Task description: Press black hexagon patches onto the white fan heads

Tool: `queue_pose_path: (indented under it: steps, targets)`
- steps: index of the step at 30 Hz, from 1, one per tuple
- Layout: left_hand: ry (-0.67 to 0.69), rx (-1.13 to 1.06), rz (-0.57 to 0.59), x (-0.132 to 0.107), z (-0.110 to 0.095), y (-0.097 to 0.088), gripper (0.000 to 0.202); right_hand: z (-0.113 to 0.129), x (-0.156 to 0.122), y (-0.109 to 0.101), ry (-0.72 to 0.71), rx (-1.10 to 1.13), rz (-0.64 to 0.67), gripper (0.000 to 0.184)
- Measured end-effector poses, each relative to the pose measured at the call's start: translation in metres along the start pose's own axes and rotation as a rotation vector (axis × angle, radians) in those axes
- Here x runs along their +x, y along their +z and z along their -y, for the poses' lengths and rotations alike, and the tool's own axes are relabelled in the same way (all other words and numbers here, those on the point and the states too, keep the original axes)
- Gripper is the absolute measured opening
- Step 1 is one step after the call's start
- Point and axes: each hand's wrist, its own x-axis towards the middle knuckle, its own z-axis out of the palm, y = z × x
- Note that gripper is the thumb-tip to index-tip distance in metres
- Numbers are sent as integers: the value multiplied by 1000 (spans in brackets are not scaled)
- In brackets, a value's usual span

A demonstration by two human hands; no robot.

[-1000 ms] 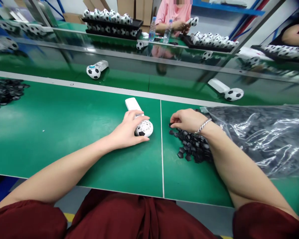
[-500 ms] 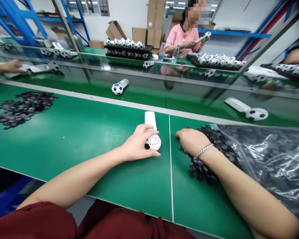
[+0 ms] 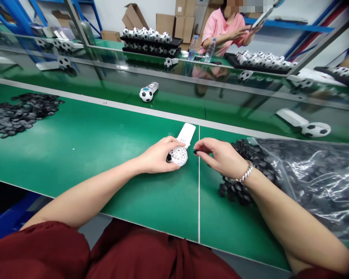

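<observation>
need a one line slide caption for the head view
Left hand holds a white ball-ended part on a green bench while the right hand pinches a small black piece.

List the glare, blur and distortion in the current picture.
Head view: white glare streaks cross the clear plastic bag; head view: the soccer-ball-headed device at far right looks stretched, likely by the lens; head view: the background blurs toward the left edge; head view: the left hand and right hand look fairly clear.
</observation>
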Motion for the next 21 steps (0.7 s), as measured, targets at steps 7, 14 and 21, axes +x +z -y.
queue_pose_path:
  steps: [7,14,21]
  targets:
    - [13,-56,-17,1,-1,5,59,15,-6,8,-214,167,-27,16]
    - [25,-82,-46,1,-2,11,62,17,-8,11,-308,124,94,16]
    - [27,-109,-56,1,1,13,64,16,-6,16,-275,108,22,7]
